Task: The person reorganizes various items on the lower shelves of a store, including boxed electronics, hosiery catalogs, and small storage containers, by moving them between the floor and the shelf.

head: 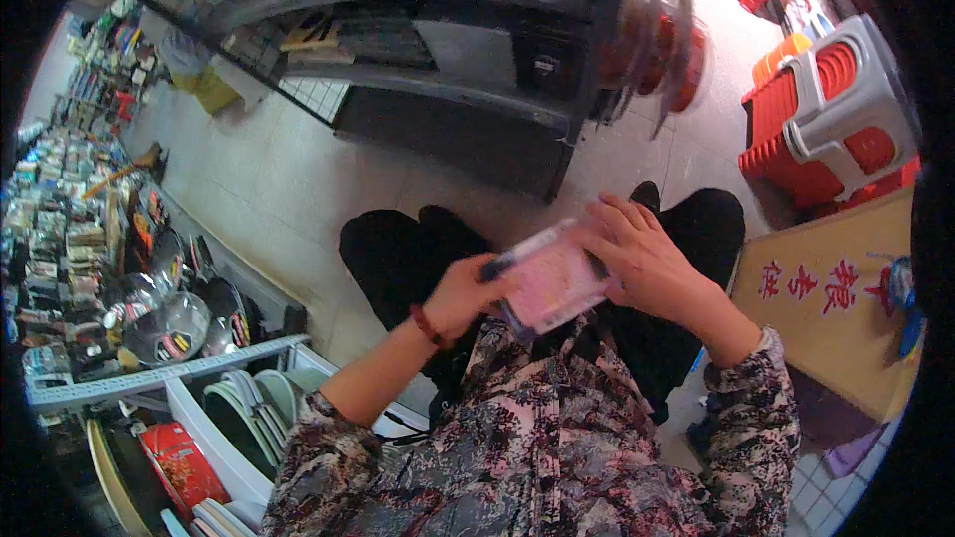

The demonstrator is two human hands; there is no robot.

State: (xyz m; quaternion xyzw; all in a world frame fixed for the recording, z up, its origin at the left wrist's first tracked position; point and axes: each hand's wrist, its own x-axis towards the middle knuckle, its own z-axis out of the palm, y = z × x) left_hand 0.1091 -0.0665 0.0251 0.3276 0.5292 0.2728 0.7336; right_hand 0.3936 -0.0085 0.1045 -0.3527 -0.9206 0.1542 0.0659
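A pink rectangular packet [552, 276] with pale edges and dark ends is held over my lap, blurred by motion. My left hand [466, 294], with a dark red bracelet at the wrist, grips its left end, the thumb lying on top. Around the right end is my right hand [634, 257], its fingers spread along the far edge. Whether the packet is a box or a wrapped bundle is too blurred to tell. My knees [380, 246] in black trousers are bent below it.
Black metal shelving [462, 127] stands ahead. To the right are stacked red and grey plastic stools [850, 112] and a cardboard box [821, 298] bearing writing. Pans [171, 328] and packaged goods fill the left side. Plates [246, 410] and a red tin [179, 462] sit on a lower-left rack.
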